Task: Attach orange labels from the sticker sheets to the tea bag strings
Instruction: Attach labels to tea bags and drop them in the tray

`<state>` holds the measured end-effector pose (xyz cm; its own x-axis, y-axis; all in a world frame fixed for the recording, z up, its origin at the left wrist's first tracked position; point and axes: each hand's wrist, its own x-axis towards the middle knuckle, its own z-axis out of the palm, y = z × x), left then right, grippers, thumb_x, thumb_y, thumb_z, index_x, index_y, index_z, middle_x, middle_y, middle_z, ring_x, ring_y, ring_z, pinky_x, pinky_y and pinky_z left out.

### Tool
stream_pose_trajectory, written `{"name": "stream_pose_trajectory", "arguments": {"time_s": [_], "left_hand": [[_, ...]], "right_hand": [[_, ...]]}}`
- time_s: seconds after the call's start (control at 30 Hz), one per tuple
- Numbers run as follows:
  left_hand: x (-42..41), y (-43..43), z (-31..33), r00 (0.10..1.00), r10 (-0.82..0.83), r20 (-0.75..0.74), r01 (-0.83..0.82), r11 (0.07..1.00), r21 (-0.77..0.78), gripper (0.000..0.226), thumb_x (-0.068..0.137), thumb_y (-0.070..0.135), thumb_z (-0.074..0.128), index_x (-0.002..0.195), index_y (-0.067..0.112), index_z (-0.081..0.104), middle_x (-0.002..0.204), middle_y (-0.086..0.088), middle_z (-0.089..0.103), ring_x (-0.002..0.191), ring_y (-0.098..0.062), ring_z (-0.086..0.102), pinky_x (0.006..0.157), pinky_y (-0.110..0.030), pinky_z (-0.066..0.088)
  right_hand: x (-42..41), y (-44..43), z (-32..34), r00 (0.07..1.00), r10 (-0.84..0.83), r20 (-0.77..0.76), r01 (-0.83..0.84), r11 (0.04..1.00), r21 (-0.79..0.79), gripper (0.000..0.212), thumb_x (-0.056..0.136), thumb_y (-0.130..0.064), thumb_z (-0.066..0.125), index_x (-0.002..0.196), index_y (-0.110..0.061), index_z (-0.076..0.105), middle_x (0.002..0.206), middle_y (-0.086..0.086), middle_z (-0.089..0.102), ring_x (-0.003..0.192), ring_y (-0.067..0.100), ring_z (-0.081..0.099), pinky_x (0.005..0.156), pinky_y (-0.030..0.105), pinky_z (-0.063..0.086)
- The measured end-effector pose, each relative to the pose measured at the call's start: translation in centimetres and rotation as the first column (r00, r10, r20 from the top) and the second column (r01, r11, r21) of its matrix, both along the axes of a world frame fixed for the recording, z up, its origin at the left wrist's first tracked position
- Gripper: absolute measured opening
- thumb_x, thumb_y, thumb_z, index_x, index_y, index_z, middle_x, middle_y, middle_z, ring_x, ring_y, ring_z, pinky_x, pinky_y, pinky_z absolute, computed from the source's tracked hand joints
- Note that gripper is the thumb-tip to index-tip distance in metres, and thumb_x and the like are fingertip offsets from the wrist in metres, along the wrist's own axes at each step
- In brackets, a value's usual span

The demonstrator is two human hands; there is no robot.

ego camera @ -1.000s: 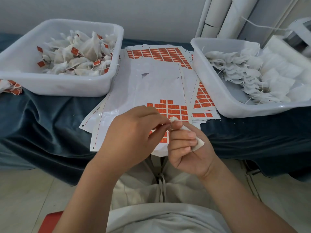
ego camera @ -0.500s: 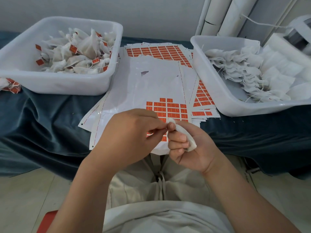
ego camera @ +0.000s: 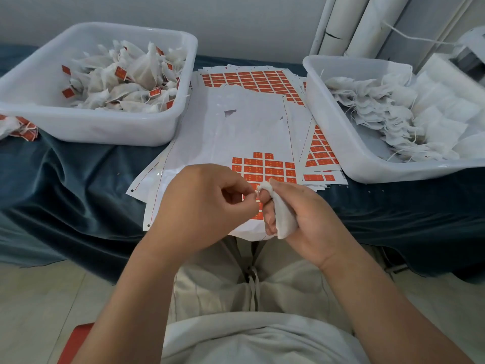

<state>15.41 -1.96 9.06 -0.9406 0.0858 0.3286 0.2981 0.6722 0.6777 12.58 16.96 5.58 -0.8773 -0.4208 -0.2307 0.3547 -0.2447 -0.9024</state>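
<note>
My right hand (ego camera: 301, 214) grips a white tea bag (ego camera: 282, 216) in its curled fingers, just over the near table edge. My left hand (ego camera: 202, 203) pinches its thumb and forefinger together right beside the bag's top corner; the string or label between them is too small to make out. Under both hands lies a sticker sheet (ego camera: 249, 132) with several orange labels (ego camera: 265, 166) left at its near end. More sheets (ego camera: 252, 77) with orange labels lie behind it and to its right.
A white tub (ego camera: 110, 127) at the left holds labelled tea bags (ego camera: 126, 80). A white tub (ego camera: 338, 143) at the right holds unlabelled white tea bags (ego camera: 393, 111). A few labelled bags (ego camera: 18, 127) lie at the far left on the dark blue cloth (ego camera: 78, 174). White tubes (ego camera: 367, 24) stand behind.
My left hand's pinching fingers have drawn slightly away from the bag's top corner, opening a small gap. My right hand keeps hold of the tea bag, tilted a little more upright.
</note>
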Motion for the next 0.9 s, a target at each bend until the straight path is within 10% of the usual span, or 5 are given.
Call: {"name": "stream_pose_trajectory", "arguments": {"time_s": [0.2,0.4,0.53,0.67,0.9], "left_hand": [[-1.3,-1.2,-0.8,0.756,-0.479,0.446,0.041,0.715,0.698,0.017,0.071,0.035,0.069,0.065,0.019,0.071,0.064,-0.006,0.055,0.061,-0.013,0.047,0.056,-0.022,0.036],[-0.7,-0.3,-0.3,0.647,-0.404,0.647,-0.025,0.837,0.547,0.047,0.091,0.015,0.053,0.046,0.013,0.066,0.069,-0.015,0.059,0.062,-0.019,0.051,0.054,-0.025,0.040],[-0.8,0.1,0.3,0.912,-0.242,0.332,0.037,0.854,0.520,0.025,0.090,0.056,0.069,0.087,0.035,0.083,0.087,0.010,0.078,0.081,0.000,0.071,0.065,-0.010,0.050],[0.0,0.8,-0.3,0.937,-0.245,0.249,0.017,0.744,0.668,0.009,0.087,0.036,0.080,0.080,0.031,0.085,0.076,0.002,0.079,0.065,-0.002,0.072,0.062,-0.005,0.049],[-0.2,2.2,-1.0,0.997,0.008,0.072,-0.043,0.863,0.503,0.017,0.099,0.026,0.072,0.086,0.034,0.080,0.082,0.018,0.076,0.077,-0.003,0.071,0.067,-0.012,0.051]], "right_hand": [[0.8,-0.6,0.6,0.992,0.084,-0.094,-0.088,0.995,-0.045,0.041,0.106,-0.035,0.048,0.078,-0.019,0.074,0.060,0.003,0.062,0.055,0.012,0.059,0.061,0.024,0.052],[1.1,-0.7,1.2,0.997,0.060,-0.050,-0.066,0.988,-0.143,0.039,0.105,-0.034,0.048,0.079,-0.020,0.073,0.060,0.000,0.060,0.053,0.010,0.056,0.059,0.025,0.051],[0.9,-0.6,1.0,0.997,0.002,-0.076,-0.011,0.993,-0.122,0.034,0.105,-0.036,0.050,0.090,-0.012,0.069,0.063,0.004,0.059,0.058,0.014,0.056,0.065,0.027,0.052],[0.8,-0.5,0.9,0.995,-0.002,-0.102,-0.002,0.999,-0.038,0.036,0.107,-0.041,0.047,0.089,-0.018,0.069,0.074,0.007,0.061,0.074,0.024,0.058,0.086,0.040,0.054],[0.8,-0.7,1.1,0.991,-0.067,-0.119,0.067,0.998,0.001,0.036,0.102,-0.047,0.050,0.091,-0.027,0.078,0.080,-0.003,0.066,0.078,0.009,0.062,0.081,0.028,0.054]]}}
